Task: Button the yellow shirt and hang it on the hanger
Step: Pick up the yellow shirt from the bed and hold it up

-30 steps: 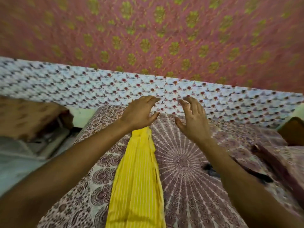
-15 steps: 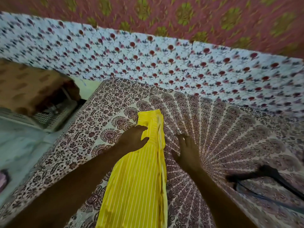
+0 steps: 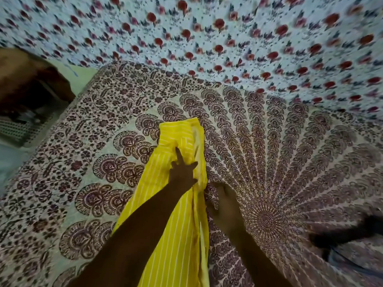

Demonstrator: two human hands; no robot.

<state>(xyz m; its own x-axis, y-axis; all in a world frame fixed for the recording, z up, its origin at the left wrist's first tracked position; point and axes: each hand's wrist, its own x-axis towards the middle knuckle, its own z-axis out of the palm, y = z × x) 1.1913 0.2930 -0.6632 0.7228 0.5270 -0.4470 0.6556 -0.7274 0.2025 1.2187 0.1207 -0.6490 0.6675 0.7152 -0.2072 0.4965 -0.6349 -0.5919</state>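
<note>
The yellow striped shirt point(image 3: 176, 235) lies as a long narrow fold on the patterned bedspread point(image 3: 107, 183), running from the middle toward the bottom edge. My left hand point(image 3: 183, 172) rests flat on its upper part, with the fingers spread and the forefinger pointing away. My right hand point(image 3: 224, 206) lies on the bedspread just right of the shirt, its fingertips at the shirt's right edge. Dark blur hides whether they hold the cloth. A dark blurred shape at the right, probably the hanger point(image 3: 342, 235), lies on the bedspread.
A white sheet with red flowers point(image 3: 228, 38) hangs behind the bed. At the left are a brown cloth-covered object point(image 3: 27, 75), a perforated white surface point(image 3: 24, 127) and pale floor beyond the bed edge.
The camera has tilted down and closer. Both hands came down from the air onto the bed. My left hand slid down the shirt, and my right hand closed in on its right edge.
</note>
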